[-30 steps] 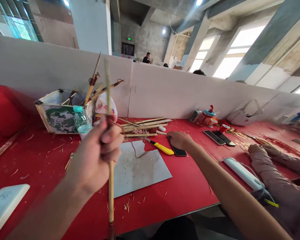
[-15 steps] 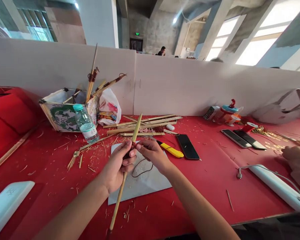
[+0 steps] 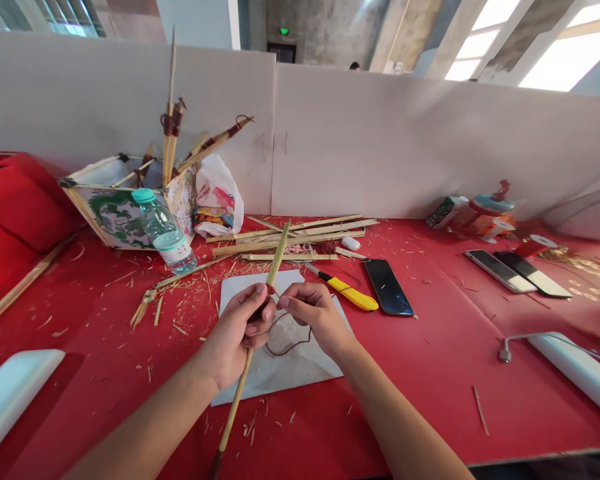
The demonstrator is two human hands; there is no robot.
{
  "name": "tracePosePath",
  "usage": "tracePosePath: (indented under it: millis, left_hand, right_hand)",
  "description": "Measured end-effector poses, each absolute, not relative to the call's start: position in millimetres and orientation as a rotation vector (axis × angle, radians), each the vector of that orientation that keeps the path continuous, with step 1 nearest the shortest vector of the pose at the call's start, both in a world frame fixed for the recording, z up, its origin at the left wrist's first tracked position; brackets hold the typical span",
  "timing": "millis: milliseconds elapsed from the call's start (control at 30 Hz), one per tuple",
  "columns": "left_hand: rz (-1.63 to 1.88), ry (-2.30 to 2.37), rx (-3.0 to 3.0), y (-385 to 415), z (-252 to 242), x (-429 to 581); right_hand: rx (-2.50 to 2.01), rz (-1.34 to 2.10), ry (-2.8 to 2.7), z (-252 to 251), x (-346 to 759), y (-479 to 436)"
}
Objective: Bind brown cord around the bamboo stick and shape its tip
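My left hand is closed around a slender bamboo stick. The stick slants upward, its pale pointed tip above my fingers and its lower end toward the front edge. Dark reddish-brown cord is wound on it near my thumb, partly hidden by the fingers. Just to the right, my right hand pinches the free part of that brown cord close to the stick. A loop of the cord hangs over a white sheet on the red table. Behind the right hand lies a yellow utility knife.
A phone lies right of the knife. Bamboo strips and shavings are spread behind the sheet. A water bottle stands before a paper-sided box holding bound sticks. At right are two more phones and a white device with a cable.
My right hand has drawn slightly away from the stick, and a short taut length of cord now shows between them. The camera has tilted downward.
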State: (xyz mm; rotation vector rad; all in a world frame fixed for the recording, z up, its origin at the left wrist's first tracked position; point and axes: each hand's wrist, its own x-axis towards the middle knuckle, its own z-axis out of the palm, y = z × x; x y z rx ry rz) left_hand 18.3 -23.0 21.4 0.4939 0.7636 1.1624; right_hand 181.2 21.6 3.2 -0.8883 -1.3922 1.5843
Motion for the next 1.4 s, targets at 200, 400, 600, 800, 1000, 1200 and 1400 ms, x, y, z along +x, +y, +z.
tracePosePath:
  millis: [200, 400, 600, 800, 1000, 1200, 1400]
  left_hand:
    - [1.153, 0.848, 0.540, -24.1, 18.7, 21.0]
    - [1.106, 0.876, 0.581, -26.5, 15.4, 21.8]
    - [1.109, 0.879, 0.566, -25.1, 10.5, 20.8]
    - [1.129, 0.913, 0.582, -24.2, 13.2, 20.2]
    - [1.124, 0.915, 0.589, -26.3, 14.2, 20.8]
    - [1.117, 0.975, 0.593, -26.1, 14.7, 21.1]
    - [1.153, 0.934, 0.606, -25.1, 14.6, 21.1]
  right_hand:
    - [-0.972, 1.532, -1.366, -0.3, 179.7, 24.5]
    - [-0.991, 1.503, -1.392, -6.0, 178.7, 28.8]
    - [-0.988, 1.511, -1.333, -6.4, 177.8, 26.7]
    - [-0.946, 1.606, -1.255, 1.0, 178.8, 23.0]
    - [-0.955, 1.649, -1.185, 0.5, 177.1, 21.6]
    - [-0.996, 1.645, -1.211, -1.1, 174.8, 20.3]
    - [-0.976, 1.655, -1.189, -1.6, 175.7, 19.6]
